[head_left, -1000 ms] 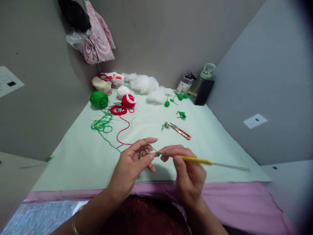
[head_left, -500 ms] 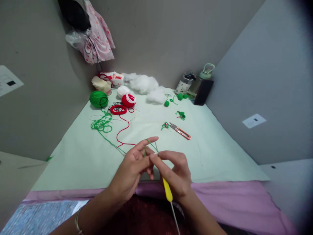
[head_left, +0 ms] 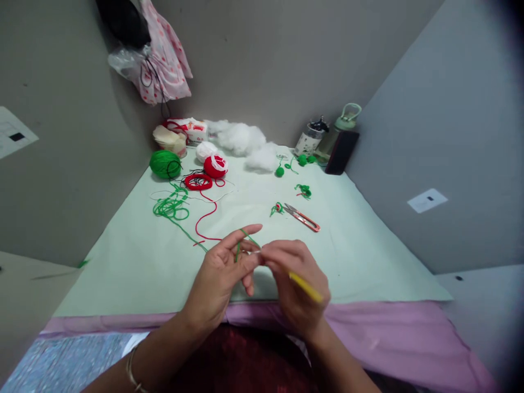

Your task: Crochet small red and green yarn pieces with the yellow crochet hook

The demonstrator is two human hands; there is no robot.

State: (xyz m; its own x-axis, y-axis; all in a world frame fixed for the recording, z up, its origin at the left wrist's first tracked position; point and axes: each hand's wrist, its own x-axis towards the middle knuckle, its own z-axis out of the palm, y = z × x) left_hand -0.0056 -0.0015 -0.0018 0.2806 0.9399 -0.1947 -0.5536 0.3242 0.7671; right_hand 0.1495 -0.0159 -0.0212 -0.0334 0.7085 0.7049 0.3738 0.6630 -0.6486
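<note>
My left hand (head_left: 223, 273) pinches a small crochet piece with green yarn (head_left: 244, 240) looped over its raised index finger. That strand runs back across the pale green cloth (head_left: 347, 256) to a loose green tangle (head_left: 170, 207). My right hand (head_left: 297, 281) is closed on a crochet hook with a yellow handle (head_left: 305, 287), its tip meeting the left fingertips. Both hands hover above the near edge of the cloth.
A green yarn ball (head_left: 165, 164), a red ball (head_left: 215, 166), a white ball (head_left: 206, 151) and white stuffing (head_left: 245, 142) lie at the back. Orange thread snips (head_left: 303, 217) lie in the middle. Two bottles (head_left: 327, 136) and a dark phone (head_left: 341, 153) stand at the back right.
The hook handle has swung: pointing right a second ago, then down toward me, now angled down to the right. My left hand has stayed almost in place.
</note>
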